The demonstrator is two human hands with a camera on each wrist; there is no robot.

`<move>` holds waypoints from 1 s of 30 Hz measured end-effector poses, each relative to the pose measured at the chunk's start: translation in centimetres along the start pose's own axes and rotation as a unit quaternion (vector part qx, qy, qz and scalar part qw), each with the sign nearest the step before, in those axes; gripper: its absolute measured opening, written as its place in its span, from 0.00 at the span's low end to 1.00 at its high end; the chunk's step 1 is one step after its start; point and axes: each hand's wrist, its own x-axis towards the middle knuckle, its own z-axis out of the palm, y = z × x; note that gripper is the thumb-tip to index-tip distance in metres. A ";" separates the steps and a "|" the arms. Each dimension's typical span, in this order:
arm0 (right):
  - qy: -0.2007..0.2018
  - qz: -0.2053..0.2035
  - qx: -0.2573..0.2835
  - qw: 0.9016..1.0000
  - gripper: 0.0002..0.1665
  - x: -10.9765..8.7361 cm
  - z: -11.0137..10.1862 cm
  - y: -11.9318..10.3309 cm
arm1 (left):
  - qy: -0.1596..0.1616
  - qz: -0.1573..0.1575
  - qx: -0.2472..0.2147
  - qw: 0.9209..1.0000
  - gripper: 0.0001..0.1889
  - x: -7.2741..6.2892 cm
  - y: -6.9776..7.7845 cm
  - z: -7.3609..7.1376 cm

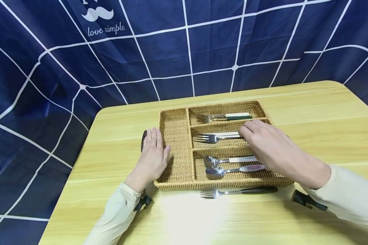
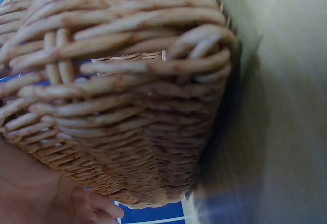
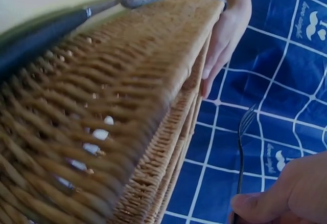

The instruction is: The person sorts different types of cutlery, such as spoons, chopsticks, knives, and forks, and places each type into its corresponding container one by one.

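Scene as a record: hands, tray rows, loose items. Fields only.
left hand: at tray's left side, fingers straight
right hand: pinches fork over middle row
tray: wicker, on table
back row: cutlery, white and green handles
front row: two spoons
before tray: black-handled fork
by left fingers: dark item, partly hidden
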 end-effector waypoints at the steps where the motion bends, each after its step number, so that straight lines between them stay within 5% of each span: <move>1: 0.001 0.000 -0.001 1.000 0.16 0.2 0.1 0.2 | 0.000 -0.001 -0.001 1.000 0.35 0.0 0.0 0.0; 15: -0.012 0.039 0.026 0.999 0.18 2.5 1.8 3.3 | 0.002 -0.001 -0.006 1.000 0.34 -0.1 0.1 -0.1; 21: -0.043 0.069 0.041 0.996 0.14 2.7 1.4 4.0 | 0.002 -0.002 -0.011 1.000 0.34 -0.1 0.1 -0.1; 30: -0.033 0.071 0.019 0.997 0.13 3.6 0.6 4.3 | 0.004 0.000 -0.008 1.000 0.34 -0.1 0.0 -0.1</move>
